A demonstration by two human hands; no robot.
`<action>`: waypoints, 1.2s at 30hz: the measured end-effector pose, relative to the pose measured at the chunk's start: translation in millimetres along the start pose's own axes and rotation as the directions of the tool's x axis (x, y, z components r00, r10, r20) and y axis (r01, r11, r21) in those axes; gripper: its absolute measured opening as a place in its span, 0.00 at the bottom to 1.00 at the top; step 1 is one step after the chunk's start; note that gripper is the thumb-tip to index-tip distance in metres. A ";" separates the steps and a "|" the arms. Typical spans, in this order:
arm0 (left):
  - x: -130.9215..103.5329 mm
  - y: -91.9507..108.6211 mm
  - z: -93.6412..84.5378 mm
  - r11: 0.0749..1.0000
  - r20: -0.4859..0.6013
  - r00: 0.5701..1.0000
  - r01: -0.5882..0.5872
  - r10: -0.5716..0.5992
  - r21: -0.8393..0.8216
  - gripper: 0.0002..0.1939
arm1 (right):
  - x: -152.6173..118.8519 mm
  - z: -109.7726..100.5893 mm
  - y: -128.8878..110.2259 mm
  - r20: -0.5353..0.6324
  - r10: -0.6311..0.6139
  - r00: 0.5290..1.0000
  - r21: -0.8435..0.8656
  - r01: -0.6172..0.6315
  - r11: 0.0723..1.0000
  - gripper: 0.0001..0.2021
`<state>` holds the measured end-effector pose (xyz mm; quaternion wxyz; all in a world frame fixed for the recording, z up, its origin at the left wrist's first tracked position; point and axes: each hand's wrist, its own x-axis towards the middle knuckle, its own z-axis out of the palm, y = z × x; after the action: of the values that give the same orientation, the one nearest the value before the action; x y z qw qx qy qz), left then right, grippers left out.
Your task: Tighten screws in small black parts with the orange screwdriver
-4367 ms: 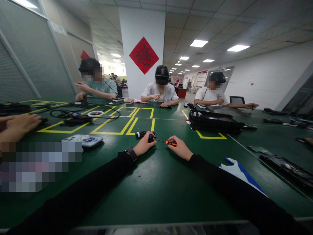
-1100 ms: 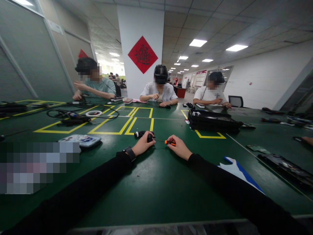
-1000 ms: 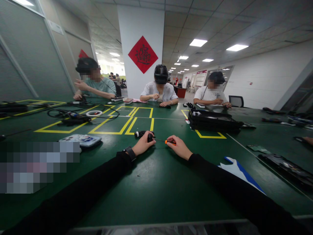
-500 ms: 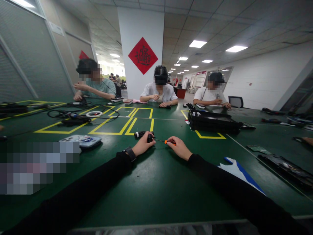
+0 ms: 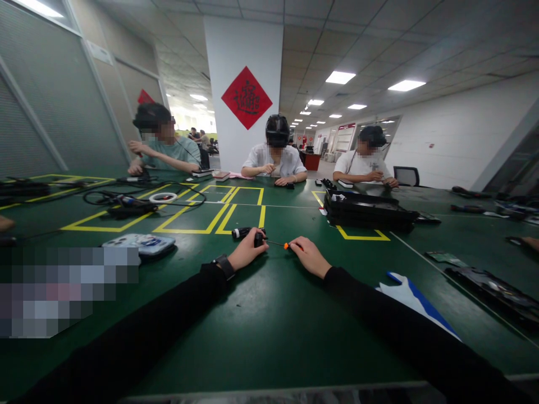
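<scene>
My left hand [image 5: 247, 250], with a dark watch at the wrist, is closed around a small black part [image 5: 258, 240] whose kind I cannot make out. A screwdriver [image 5: 287, 246] with an orange and dark handle lies in the closed fingers of my right hand [image 5: 310, 256]. Its thin metal shaft points left, and the tip reaches the black part, though the exact contact is too small to see. Just behind my left hand a black cylindrical object with a pale band [image 5: 241, 232] rests on the green table [image 5: 252, 331].
Black trays [image 5: 370, 210] are stacked at right centre. A blue and white piece [image 5: 415, 297] lies beside my right forearm, with an opened device [image 5: 492, 292] beyond. Left are a phone-like item [image 5: 141, 246], cables and a white ring [image 5: 163, 197]. Three people sit across the table.
The view has shifted very slightly. Both hands keep their places and their hold on the black part and the screwdriver.
</scene>
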<state>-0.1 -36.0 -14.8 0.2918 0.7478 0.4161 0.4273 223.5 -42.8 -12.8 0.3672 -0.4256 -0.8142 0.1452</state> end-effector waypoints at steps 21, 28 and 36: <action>0.6 -2.0 -0.3 1.000 -0.013 1.000 -0.007 0.008 0.026 0.14 | -2.7 -3.6 -4.0 -0.006 -0.017 1.000 0.046 0.017 0.999 0.07; 0.5 -2.6 -0.2 1.000 0.001 1.000 -0.011 0.011 0.013 0.14 | -0.7 -1.0 -1.2 -0.021 0.048 0.999 0.032 -0.047 0.998 0.09; 0.3 -2.1 0.0 1.000 -0.018 1.000 0.005 -0.005 0.012 0.14 | -2.3 -3.5 -5.2 -0.007 0.001 1.000 0.054 0.000 0.999 0.07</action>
<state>-0.8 -34.7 -16.3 0.2846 0.7446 0.4230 0.4308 223.8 -48.0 -8.7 0.3815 -0.4162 -0.8086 0.1657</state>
